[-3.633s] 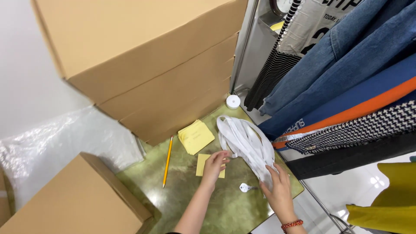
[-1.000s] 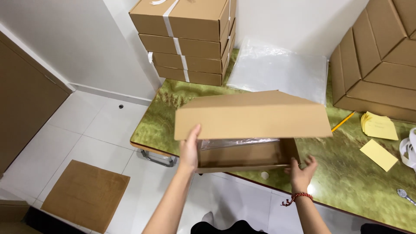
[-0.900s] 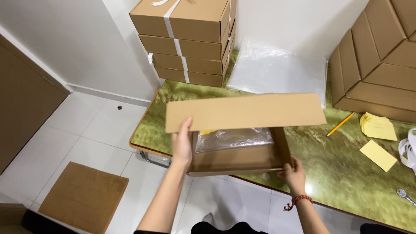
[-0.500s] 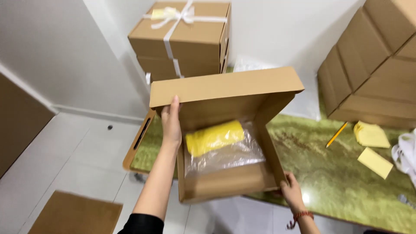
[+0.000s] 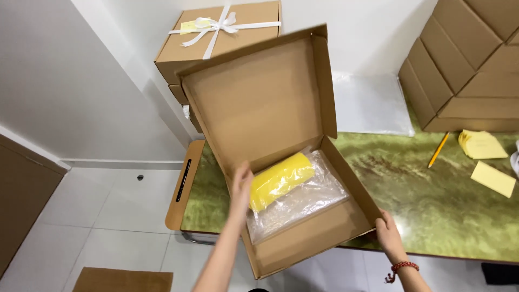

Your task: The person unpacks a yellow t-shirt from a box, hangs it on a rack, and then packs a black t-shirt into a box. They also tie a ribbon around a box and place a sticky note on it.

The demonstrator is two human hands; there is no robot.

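cardboard box (image 5: 303, 238) now fully open, lid up; half second ago only part raised. left hand (image 5: 241, 181) has left lid, reaches inside, fingers loose, touching yellow roll (image 5: 281, 180) in clear plastic bag (image 5: 308, 203). right hand (image 5: 388, 233) grips box's near right corner, at green table (image 5: 432, 205) edge.

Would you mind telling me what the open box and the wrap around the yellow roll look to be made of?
Open box: plain brown cardboard, matte, with folded flaps. Wrap: thin clear plastic film, probably; it is crinkled, glossy and see-through over the yellow roll.
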